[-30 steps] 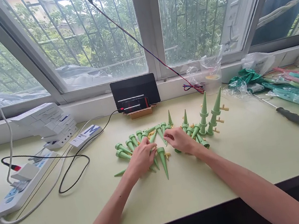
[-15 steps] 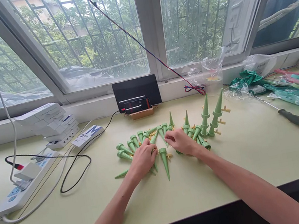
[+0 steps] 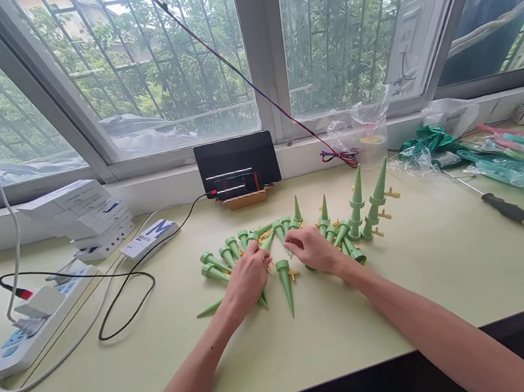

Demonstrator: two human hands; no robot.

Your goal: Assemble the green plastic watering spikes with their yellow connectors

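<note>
A pile of green cone-shaped plastic spikes point(image 3: 222, 257) with small yellow fittings lies on the pale green table point(image 3: 318, 341). My left hand point(image 3: 249, 278) rests on the pile, fingers curled down over the spikes. My right hand point(image 3: 312, 249) sits close beside it, fingers pinched at a spike near the pile's middle. One spike point(image 3: 286, 283) lies between the hands, tip pointing toward me. Two stacked spike columns point(image 3: 369, 204) stand tilted at the pile's right end.
A tablet with a phone on a wooden stand point(image 3: 238, 168) is behind the pile. A power strip point(image 3: 22, 329), cables and stacked white boxes point(image 3: 83, 217) are at left. A screwdriver point(image 3: 502, 208), plastic bags and teal packets point(image 3: 514, 158) lie at right.
Both hands stay on the pile with only small finger movements. The view has shifted slightly.
</note>
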